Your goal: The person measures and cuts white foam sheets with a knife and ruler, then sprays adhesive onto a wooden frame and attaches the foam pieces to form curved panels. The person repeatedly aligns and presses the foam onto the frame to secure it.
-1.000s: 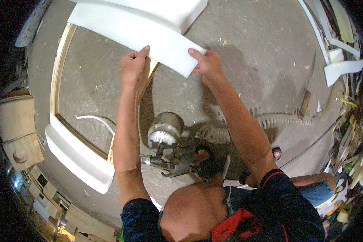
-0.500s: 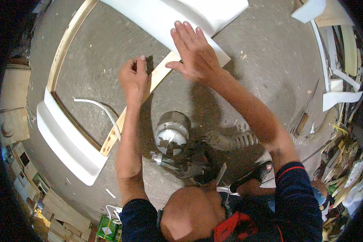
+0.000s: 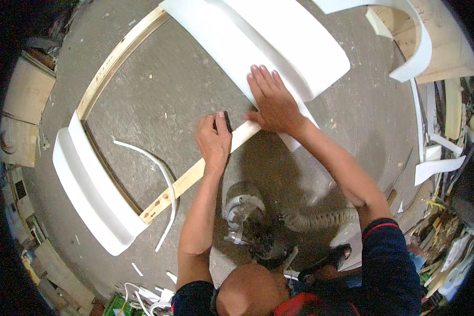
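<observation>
My right hand (image 3: 275, 105) lies flat, fingers stretched out, on the edge of a large white moulded foam-like panel (image 3: 295, 45). Its thumb reaches toward the end of a pale wooden batten (image 3: 187, 179) that meets the panel. Just left of it, my left hand (image 3: 213, 142) is closed at the batten, pinching a small dark piece (image 3: 227, 122) whose kind I cannot make out. A second wooden batten (image 3: 115, 59) and a smaller white moulded panel (image 3: 92, 192) complete a four-sided frame on the floor.
A thin curved white strip (image 3: 163, 167) crosses the near batten. Close to me stand a device with a rounded metal cup (image 3: 245, 206) and a ribbed hose (image 3: 321, 220). Offcuts (image 3: 447, 247) pile up at the right, below a curved white piece (image 3: 424, 39).
The whole view has shifted, so the frame and hands appear lower and farther right. My left hand sits slightly closer to my right hand, which stays flat on the panel.
</observation>
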A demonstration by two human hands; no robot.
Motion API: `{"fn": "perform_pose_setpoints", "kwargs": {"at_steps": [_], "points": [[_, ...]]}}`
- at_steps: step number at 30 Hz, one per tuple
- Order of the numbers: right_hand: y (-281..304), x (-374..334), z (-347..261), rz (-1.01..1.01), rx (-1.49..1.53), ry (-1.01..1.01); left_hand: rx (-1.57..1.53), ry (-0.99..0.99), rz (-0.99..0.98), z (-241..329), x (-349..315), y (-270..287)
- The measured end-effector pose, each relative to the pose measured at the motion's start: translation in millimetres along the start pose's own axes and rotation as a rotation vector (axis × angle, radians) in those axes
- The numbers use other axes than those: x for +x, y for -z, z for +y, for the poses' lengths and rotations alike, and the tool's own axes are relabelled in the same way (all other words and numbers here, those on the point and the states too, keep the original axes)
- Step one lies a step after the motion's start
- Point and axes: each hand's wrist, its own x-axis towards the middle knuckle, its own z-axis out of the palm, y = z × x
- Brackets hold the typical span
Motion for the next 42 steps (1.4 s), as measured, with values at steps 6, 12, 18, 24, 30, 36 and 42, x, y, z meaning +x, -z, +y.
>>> {"fn": "perform_pose_setpoints", "kwargs": {"at_steps": [6, 12, 18, 24, 30, 36, 42], "points": [[-24, 101, 23, 0.034, -0.04, 0.049, -0.001, -0.026, -0.023, -10, 4, -5], [-41, 172, 31, -0.047, -0.208, 0.066, 0.033, -0.065, -0.026, -15, 1, -7], [-65, 248, 44, -0.006, -0.17, 0.067, 0.038, -0.01, -0.094, -11, 0, -2], [-88, 315, 54, 0.079, -0.173, 0.1, -0.023, -0.041, -0.082, -10, 0, -3], [-83, 382, 47, -0.055, -0.195, 0.013, -0.008, -0.062, -0.052, -7, 4, -2], [-79, 410, 25, -0.158, -0.238, -0.12, -0.023, -0.046, -0.077, -5, 7, 0], [-89, 423, 21, -0.124, -0.139, -0.171, -0.041, -0.016, -0.154, -6, 6, 3]]}}
